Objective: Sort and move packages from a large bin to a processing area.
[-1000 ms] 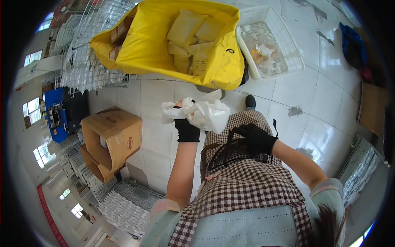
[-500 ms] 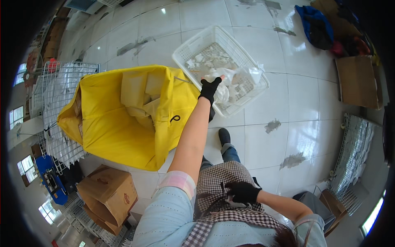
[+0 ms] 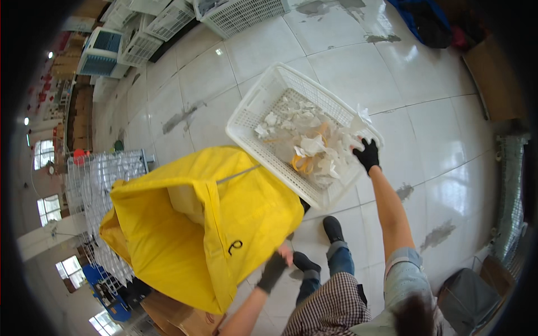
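Note:
A white slatted plastic basket [image 3: 255, 106] rests on the floor, holding torn white paper or plastic scraps [image 3: 311, 145] and a few yellow-orange strips [image 3: 303, 164]. My right hand [image 3: 367, 155], in a black glove with bare fingertips, reaches to the basket's right end, fingers spread beside the scraps. Whether it touches the rim I cannot tell. Left of the basket a large yellow fabric bag [image 3: 258, 207] gapes toward the lower left, pale contents partly hidden inside. My left hand [image 3: 276, 267], in a dark glove, is near the bag's lower right side, its fingers blurred by motion.
A wire rack [image 3: 106, 196] of pale packages stands left of the bag. Below it is a cardboard box [image 3: 182, 313]. More white baskets [image 3: 241, 17] line the far side. At the right are a carton [image 3: 493, 78] and a grey bin [image 3: 469, 297].
My left hand has pulled back out of the basket toward me. My right hand has gone from my apron to the basket's right end. The view has shifted, showing more baskets at the far left.

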Action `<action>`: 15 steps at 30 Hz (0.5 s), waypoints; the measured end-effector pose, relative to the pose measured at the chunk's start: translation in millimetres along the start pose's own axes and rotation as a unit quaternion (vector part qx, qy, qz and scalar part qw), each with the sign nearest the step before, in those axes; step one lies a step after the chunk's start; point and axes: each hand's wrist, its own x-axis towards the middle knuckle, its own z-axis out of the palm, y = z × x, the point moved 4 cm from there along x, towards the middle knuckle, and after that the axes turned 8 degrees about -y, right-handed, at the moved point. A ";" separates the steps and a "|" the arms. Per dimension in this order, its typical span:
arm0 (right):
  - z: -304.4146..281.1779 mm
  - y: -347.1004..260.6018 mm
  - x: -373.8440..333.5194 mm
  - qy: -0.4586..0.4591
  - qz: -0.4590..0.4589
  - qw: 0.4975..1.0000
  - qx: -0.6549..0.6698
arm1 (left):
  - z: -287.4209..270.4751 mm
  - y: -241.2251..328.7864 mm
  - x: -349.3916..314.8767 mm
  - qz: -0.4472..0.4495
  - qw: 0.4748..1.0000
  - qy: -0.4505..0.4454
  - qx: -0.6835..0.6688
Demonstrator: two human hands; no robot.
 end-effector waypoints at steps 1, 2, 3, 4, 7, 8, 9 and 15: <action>1.2 10.9 26.7 0.022 0.004 1.000 -0.017 | 16.9 -44.4 -48.1 -0.127 0.978 0.043 -0.157; -6.8 24.1 36.9 -0.002 0.084 0.996 0.003 | 45.8 -27.1 -85.4 -0.165 0.956 0.065 -0.235; -21.0 21.8 49.6 -0.022 0.158 0.987 0.029 | 61.9 -19.7 -120.8 -0.261 0.926 0.129 -0.242; -29.1 47.5 77.5 -0.058 0.139 0.973 0.175 | 72.7 -29.4 -147.3 -0.305 0.911 0.118 -0.252; 1.5 64.3 107.0 -0.084 0.077 0.953 0.280 | 90.9 -90.7 -260.0 -0.472 0.862 0.094 -0.158; 14.6 39.5 87.4 0.007 -0.052 0.986 0.159 | 97.5 -94.2 -290.0 -0.478 0.857 0.100 -0.165; 20.3 15.0 62.7 0.105 -0.182 0.977 0.030 | 108.3 -95.4 -308.9 -0.448 0.814 0.133 -0.346; 85.7 0.4 -77.0 -0.338 0.016 0.920 -0.198 | 142.7 -124.3 -351.2 -0.357 0.755 0.134 -0.534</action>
